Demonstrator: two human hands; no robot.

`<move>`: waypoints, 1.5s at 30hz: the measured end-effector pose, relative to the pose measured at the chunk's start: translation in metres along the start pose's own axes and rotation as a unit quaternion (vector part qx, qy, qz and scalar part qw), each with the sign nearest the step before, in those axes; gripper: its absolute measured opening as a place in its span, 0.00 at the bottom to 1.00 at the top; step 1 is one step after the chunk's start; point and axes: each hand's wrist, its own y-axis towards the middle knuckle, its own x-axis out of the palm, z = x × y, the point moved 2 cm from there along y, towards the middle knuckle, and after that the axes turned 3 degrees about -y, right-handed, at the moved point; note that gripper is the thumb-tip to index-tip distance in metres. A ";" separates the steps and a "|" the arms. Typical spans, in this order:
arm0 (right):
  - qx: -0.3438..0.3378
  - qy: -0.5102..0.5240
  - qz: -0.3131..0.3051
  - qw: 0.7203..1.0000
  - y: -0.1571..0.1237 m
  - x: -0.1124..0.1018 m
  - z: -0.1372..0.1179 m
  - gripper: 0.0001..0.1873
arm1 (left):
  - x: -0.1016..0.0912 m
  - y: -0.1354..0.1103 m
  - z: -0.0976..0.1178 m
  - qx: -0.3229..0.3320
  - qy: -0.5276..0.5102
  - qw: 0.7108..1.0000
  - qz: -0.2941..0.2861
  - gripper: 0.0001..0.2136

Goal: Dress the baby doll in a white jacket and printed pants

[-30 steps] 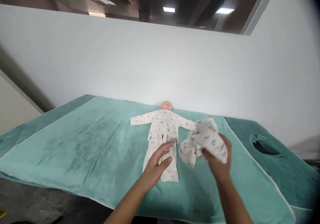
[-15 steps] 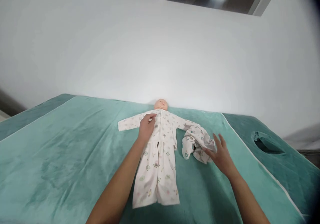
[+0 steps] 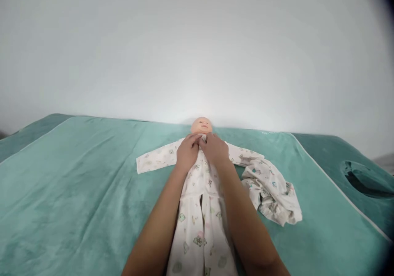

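A baby doll (image 3: 201, 125) lies on its back on a teal towel (image 3: 86, 173), dressed in a white printed sleepsuit (image 3: 200, 210) with its arms spread. My left hand (image 3: 187, 153) and my right hand (image 3: 215, 149) meet at the suit's neckline just under the doll's chin. Both have their fingers curled, pinching the collar fabric. A second crumpled white printed garment (image 3: 272, 192) lies loose on the towel to the right of the doll, touching its sleeve.
The towel covers a darker green massage table (image 3: 338, 153) with a face hole (image 3: 363, 179) at the right. A plain white wall (image 3: 197, 54) runs right behind the doll's head.
My right hand let the crumpled garment drop on the towel and moved left to the doll's collar. My left hand slid up from the legs to the neckline. The view moved closer.
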 end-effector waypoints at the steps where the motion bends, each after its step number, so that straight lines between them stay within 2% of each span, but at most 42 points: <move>1: 0.001 0.004 0.004 1.000 0.007 0.005 0.002 0.14 | 0.000 0.000 0.000 -0.002 0.016 1.000 -0.006 0.21; 8: -0.075 0.155 0.045 0.984 0.017 0.019 0.025 0.13 | 0.002 -0.002 0.009 0.012 0.054 0.998 -0.028 0.21; 12: -0.040 0.233 0.052 0.970 0.024 0.021 0.030 0.15 | 0.002 0.000 0.006 0.000 0.048 0.998 -0.028 0.22; 15: -0.004 0.274 0.082 0.958 0.022 0.020 0.031 0.15 | 0.003 0.000 0.007 0.011 0.046 0.999 -0.022 0.20; 18: 0.007 0.241 0.115 0.964 0.002 0.016 0.028 0.14 | 0.003 -0.006 0.013 0.038 0.053 0.998 -0.012 0.15; 21: 0.000 0.174 0.133 0.976 -0.035 0.013 0.023 0.15 | 0.002 -0.019 0.020 0.040 0.071 0.997 -0.002 0.13; 24: -0.034 0.110 0.132 0.984 -0.067 0.014 0.016 0.13 | -0.001 -0.034 0.024 0.062 0.076 0.995 -0.010 0.16; 26: -0.049 0.076 0.125 0.988 -0.077 0.016 0.015 0.11 | -0.003 -0.042 0.023 0.085 0.074 0.994 -0.016 0.18; 33: -0.087 0.043 0.113 0.989 -0.066 0.023 0.022 0.10 | -0.003 -0.047 0.021 0.083 0.084 0.993 -0.027 0.20; 41: -0.125 0.181 0.084 0.972 -0.059 0.018 0.040 0.11 | -0.001 -0.044 0.021 0.065 0.064 0.996 -0.008 0.18; 45: -0.096 0.211 0.101 0.967 -0.057 0.018 0.042 0.12 | 0.002 -0.044 0.018 0.088 0.085 0.992 -0.028 0.19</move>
